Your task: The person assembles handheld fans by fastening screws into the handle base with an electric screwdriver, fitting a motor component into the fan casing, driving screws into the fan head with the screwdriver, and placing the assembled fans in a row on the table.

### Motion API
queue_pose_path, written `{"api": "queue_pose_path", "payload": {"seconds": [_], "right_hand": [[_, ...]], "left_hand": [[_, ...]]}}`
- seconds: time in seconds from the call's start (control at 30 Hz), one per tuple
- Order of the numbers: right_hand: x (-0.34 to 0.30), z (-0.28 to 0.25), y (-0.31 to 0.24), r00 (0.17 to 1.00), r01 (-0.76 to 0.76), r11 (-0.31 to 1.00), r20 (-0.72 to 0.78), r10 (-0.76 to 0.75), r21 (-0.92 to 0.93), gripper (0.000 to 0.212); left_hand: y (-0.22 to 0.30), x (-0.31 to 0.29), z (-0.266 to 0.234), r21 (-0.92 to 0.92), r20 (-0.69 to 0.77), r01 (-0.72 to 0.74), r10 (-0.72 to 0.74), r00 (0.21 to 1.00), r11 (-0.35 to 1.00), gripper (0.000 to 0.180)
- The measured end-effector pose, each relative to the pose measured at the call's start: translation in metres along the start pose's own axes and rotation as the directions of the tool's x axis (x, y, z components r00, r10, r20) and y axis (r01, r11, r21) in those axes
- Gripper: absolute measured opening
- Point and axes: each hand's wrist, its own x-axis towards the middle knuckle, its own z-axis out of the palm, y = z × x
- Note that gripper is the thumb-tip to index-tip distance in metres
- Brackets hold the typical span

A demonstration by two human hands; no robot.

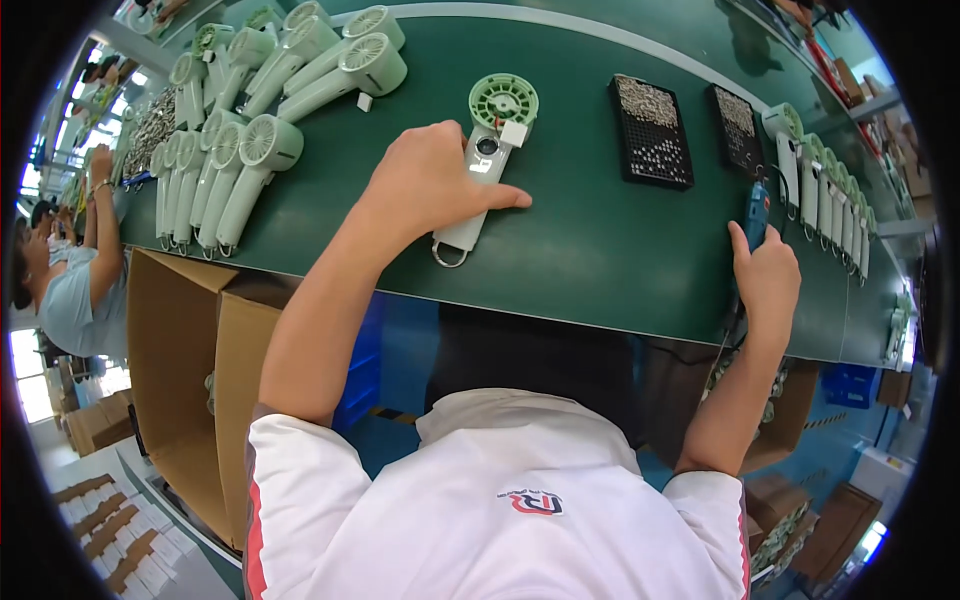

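A pale green handheld fan [464, 232] lies on the green table in front of me. Its round head [503, 100] has no front grille, and a small white block sits at the neck with wires beside it. My left hand [432, 185] is closed on the handle, the thumb across it and the other fingers curled at its left side. Over at the right, my right hand [768, 275] is wrapped round a blue electric screwdriver [757, 212]. The screwdriver's far end is at the near edge of a small black tray [742, 150] of tiny metal screws.
A larger black screw tray [660, 165] stands left of the small one. Several fans with grilles [262, 145] lie at the left; several opened fans [825, 200] line the right. A cardboard box [175, 370] stands below the table's left edge. Another person [80, 290] works at far left.
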Motion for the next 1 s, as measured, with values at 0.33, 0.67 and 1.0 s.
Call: {"api": "queue_pose_path", "payload": {"seconds": [0.33, 0.67, 1.0], "right_hand": [[-0.008, -0.01, 0.04, 0.929, -0.312, 0.233, 0.245, 0.276, 0.921, 0.059], [0.016, -0.068, -0.007, 0.83, 0.52, -0.649, -0.506, 0.233, 0.555, 0.073], [0.06, -0.114, -0.111, 0.887, 0.461, -0.549, -0.353, 0.297, 0.698, 0.026]], "left_hand": [[0.002, 0.007, 0.01, -0.884, 0.324, 0.241, 0.153, 0.934, 0.399, 0.048], [0.042, 0.014, 0.051, -0.815, 0.527, 0.579, 0.382, 0.759, -0.025, 0.042], [0.054, 0.003, 0.051, -0.867, 0.499, 0.486, 0.191, 0.845, 0.113, 0.05]]}}
